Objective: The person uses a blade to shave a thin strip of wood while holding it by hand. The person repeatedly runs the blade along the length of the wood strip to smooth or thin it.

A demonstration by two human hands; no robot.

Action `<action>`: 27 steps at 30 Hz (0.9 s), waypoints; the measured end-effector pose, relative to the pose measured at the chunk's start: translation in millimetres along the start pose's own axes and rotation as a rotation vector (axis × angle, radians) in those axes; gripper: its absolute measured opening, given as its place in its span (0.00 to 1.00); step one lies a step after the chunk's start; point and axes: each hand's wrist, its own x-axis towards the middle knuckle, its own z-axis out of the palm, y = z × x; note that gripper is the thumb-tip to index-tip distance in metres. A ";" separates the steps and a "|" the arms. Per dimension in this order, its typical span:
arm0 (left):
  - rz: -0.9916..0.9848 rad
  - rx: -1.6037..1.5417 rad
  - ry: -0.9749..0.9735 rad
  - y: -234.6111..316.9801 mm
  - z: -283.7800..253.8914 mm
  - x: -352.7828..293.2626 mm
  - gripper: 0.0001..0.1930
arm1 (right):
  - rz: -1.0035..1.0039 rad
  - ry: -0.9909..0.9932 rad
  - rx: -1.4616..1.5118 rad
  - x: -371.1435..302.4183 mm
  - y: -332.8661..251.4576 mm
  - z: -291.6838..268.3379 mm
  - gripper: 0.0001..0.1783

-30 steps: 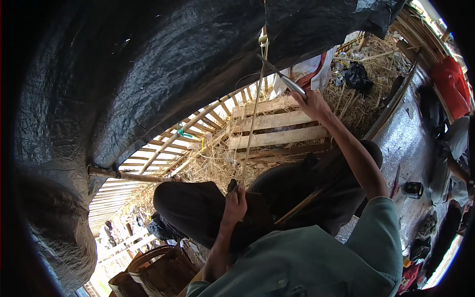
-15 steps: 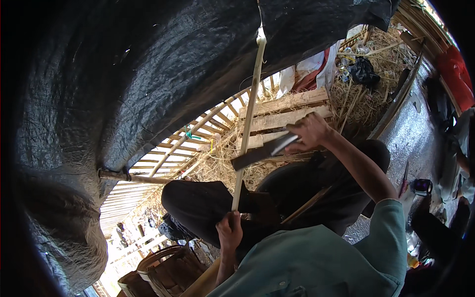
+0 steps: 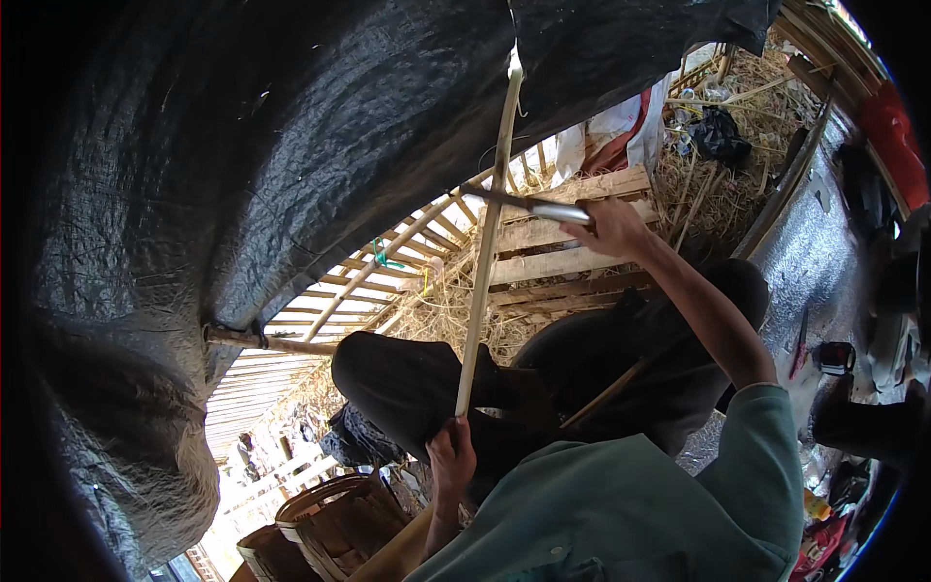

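My left hand (image 3: pixel 452 456) is closed round the lower end of a long pale bamboo strip (image 3: pixel 482 291), close to my left knee. The strip rises away from me, and its frayed far end lies in front of the black sheeting. In my right hand (image 3: pixel 613 231) is the metal handle of a large knife (image 3: pixel 504 199). Its dark blade crosses the strip in its upper half and looks nearly edge-on from here. Whether the blade touches the strip, I cannot tell.
Black plastic sheeting (image 3: pixel 320 165) hangs at the left and above. Beyond my legs are wooden slats (image 3: pixel 572 233) and loose shavings (image 3: pixel 742 165). Woven baskets (image 3: pixel 339 529) stand at the lower left. A slatted bamboo floor (image 3: pixel 281 373) runs along the left.
The knife has moved up and away along the bamboo strip, and its blade has turned from showing its broad face to nearly edge-on. My left hand keeps its hold.
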 end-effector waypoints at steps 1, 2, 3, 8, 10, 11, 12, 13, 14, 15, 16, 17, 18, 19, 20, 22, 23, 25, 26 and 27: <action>-0.004 0.010 0.007 4.9 -0.1 3.9 0.15 | 0.117 0.099 0.033 2.5 3.6 -1.0 0.25; -0.015 0.025 0.027 7.2 -0.1 5.7 0.15 | 0.220 0.199 0.072 9.0 2.1 -3.5 0.24; -0.021 0.021 0.038 1.1 0.7 4.1 0.15 | 0.233 0.198 0.119 9.5 -6.6 -5.8 0.23; 0.004 0.032 0.004 -17.6 -3.3 -8.4 0.13 | -0.087 0.079 0.039 1.7 -12.8 -2.2 0.24; 0.066 0.078 0.035 -21.7 0.1 -12.6 0.10 | -0.132 0.052 -0.031 9.4 -4.7 -3.8 0.26; 0.134 0.113 0.065 -19.7 2.7 -13.0 0.07 | 0.245 0.003 0.069 18.4 -3.5 -10.0 0.26; 0.138 0.106 0.058 -17.9 3.0 -9.8 0.07 | 0.340 0.053 0.224 21.4 13.8 -2.6 0.26; 0.101 0.118 0.055 -9.0 5.4 -4.6 0.09 | 0.340 0.120 0.198 24.5 7.0 -3.8 0.27; 0.066 0.129 0.051 -4.2 7.0 -2.4 0.10 | 0.340 0.187 0.171 26.9 -2.9 -3.5 0.27; 0.295 0.257 0.067 -30.1 12.2 -3.1 0.15 | 0.335 0.135 0.219 26.0 -8.8 -0.1 0.27; 0.301 0.253 0.069 -28.4 10.1 0.8 0.15 | 0.338 0.084 0.266 23.5 -12.1 6.0 0.27; 0.041 0.123 -0.025 -25.2 2.7 0.1 0.16 | 0.155 0.102 0.243 20.7 -17.4 5.7 0.28; -0.218 -0.008 -0.116 -24.3 -2.3 -0.2 0.17 | 0.152 0.102 0.247 20.4 -18.9 2.1 0.28; -0.221 -0.004 -0.111 -31.2 -3.8 -3.6 0.17 | -0.111 0.011 0.002 19.6 -19.4 -3.5 0.29; -0.083 -0.035 -0.092 -40.4 -3.4 -7.8 0.13 | -0.371 -0.075 -0.252 19.7 -18.7 -11.0 0.30; 0.058 -0.071 -0.093 -40.4 -4.0 -11.7 0.09 | -0.196 0.036 -0.122 21.4 9.6 -2.5 0.32; -0.001 -0.069 -0.061 -31.8 -1.8 -9.5 0.09 | 0.040 0.139 0.004 33.8 13.9 -7.7 0.30; -0.062 -0.075 -0.023 -30.3 3.9 -9.4 0.10 | 0.311 0.193 0.031 38.9 15.0 -14.7 0.26; 0.128 -0.018 0.051 -36.5 9.8 -13.1 0.12 | 0.297 0.186 0.030 34.9 6.7 -13.2 0.26; 0.330 0.040 0.125 -37.8 12.8 -6.8 0.15 | 0.229 0.134 0.079 33.4 0.5 -11.7 0.26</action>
